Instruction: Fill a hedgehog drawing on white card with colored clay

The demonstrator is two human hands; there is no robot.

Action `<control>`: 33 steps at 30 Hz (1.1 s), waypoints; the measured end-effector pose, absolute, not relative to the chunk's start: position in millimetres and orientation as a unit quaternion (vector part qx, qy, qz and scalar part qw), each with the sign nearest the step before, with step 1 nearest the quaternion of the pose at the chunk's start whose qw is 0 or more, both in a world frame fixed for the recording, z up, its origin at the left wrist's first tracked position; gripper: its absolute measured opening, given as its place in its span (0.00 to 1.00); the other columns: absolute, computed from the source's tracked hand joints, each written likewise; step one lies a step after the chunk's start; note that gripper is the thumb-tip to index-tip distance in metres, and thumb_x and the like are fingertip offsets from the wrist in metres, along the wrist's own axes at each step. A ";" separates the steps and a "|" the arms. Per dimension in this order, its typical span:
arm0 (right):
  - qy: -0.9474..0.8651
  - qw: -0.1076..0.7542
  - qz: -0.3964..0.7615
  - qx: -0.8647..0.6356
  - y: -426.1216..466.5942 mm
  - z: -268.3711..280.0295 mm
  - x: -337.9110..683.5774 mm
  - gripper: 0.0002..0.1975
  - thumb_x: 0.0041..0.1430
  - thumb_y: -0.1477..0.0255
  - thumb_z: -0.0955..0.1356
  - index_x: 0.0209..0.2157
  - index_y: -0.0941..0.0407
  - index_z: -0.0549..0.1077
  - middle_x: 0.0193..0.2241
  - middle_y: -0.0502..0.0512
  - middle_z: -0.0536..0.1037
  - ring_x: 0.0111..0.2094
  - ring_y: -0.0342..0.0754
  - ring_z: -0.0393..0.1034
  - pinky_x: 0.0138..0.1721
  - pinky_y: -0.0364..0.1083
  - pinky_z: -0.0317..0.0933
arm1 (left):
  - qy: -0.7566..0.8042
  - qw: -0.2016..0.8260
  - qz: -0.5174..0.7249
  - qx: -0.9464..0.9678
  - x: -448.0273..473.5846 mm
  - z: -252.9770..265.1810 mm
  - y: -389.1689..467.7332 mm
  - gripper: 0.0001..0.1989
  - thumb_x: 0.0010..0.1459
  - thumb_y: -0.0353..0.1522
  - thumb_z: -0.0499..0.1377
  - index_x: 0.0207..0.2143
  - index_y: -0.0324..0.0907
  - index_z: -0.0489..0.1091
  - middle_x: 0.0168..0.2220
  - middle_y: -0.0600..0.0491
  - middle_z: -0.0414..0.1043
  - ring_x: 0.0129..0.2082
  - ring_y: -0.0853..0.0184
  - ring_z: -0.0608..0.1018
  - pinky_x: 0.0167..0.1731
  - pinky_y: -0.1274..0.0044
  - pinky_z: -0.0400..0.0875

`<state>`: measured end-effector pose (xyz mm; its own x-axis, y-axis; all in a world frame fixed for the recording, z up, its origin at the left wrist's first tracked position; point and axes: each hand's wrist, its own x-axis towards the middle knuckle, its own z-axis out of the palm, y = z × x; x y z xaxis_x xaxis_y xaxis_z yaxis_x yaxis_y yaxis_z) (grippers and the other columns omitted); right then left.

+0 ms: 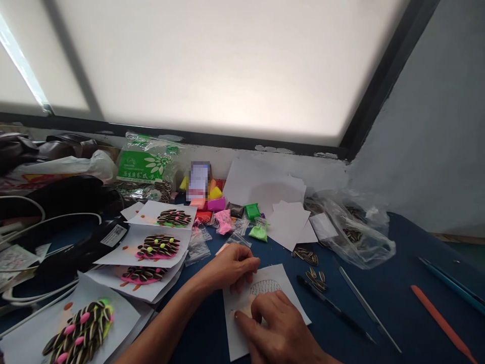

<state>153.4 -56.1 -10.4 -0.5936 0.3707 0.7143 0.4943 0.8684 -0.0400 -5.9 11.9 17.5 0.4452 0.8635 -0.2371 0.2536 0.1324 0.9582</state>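
Observation:
A white card (291,298) with a pencilled, hatched rounded outline (265,286) lies on the blue table. My left hand (235,265) is over the card's upper left corner, its fingers curled inward; what they hold, if anything, is hidden. Lower down, my right hand (280,323) is bent over the card, thumb and fingers drawn together near its left edge. Part of a pale beige patch shows between the hands; the right fingers cover the rest. Loose sunflower seeds (306,256) and a black pen (337,308) lie right of the card.
Finished cards with seed hedgehogs (159,246) are stacked left. Behind are coloured clay packets (223,221), a phone (199,180), a green seed bag (144,162) and blank paper (288,222). At right lie a plastic bag (356,232), a metallic stick (367,306) and an orange tool (441,318).

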 end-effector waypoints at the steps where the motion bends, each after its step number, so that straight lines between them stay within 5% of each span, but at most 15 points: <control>1: -0.890 0.377 -0.080 -0.241 -56.1 -10.8 153.2 0.11 0.53 0.83 0.61 0.34 0.58 0.73 0.24 0.51 0.63 0.25 0.45 0.55 0.27 0.45 0.49 | 0.461 0.595 0.256 0.606 -5.8 17.3 11.8 0.16 0.52 0.44 0.57 0.24 0.41 0.65 0.18 0.57 0.69 0.11 0.75 0.66 0.09 0.84 0.57; 11: -0.902 0.355 -0.055 -0.241 -55.1 -11.0 145.4 0.11 0.49 0.80 0.60 0.30 0.59 0.73 0.25 0.54 0.65 0.26 0.48 0.56 0.28 0.46 0.51 | 0.467 0.589 0.250 0.610 -4.8 19.3 10.4 0.13 0.52 0.41 0.57 0.23 0.41 0.65 0.18 0.57 0.70 0.11 0.74 0.66 0.09 0.83 0.58; 18: -0.906 0.328 0.010 -0.268 -52.0 0.2 164.3 0.17 0.59 0.81 0.59 0.47 0.61 0.71 0.31 0.57 0.69 0.31 0.49 0.61 0.32 0.46 0.55 | 0.459 0.591 0.254 0.612 -6.2 14.9 12.4 0.16 0.52 0.44 0.58 0.23 0.41 0.64 0.18 0.58 0.69 0.11 0.74 0.66 0.10 0.83 0.59; 27: -0.888 0.306 0.086 -0.331 -41.9 6.5 182.0 0.12 0.58 0.82 0.59 0.35 0.57 0.71 0.32 0.56 0.69 0.32 0.49 0.61 0.34 0.47 0.53 | 0.456 0.591 0.263 0.611 -6.4 12.4 11.6 0.23 0.53 0.52 0.55 0.23 0.42 0.63 0.17 0.59 0.66 0.11 0.75 0.66 0.09 0.84 0.57; 33: -0.906 0.335 0.046 -0.255 -50.2 4.4 174.6 0.14 0.52 0.82 0.60 0.36 0.57 0.73 0.30 0.55 0.68 0.31 0.48 0.61 0.33 0.46 0.53 | 0.450 0.588 0.266 0.617 -7.0 7.7 13.4 0.24 0.56 0.52 0.54 0.21 0.42 0.61 0.16 0.58 0.65 0.10 0.75 0.66 0.09 0.85 0.58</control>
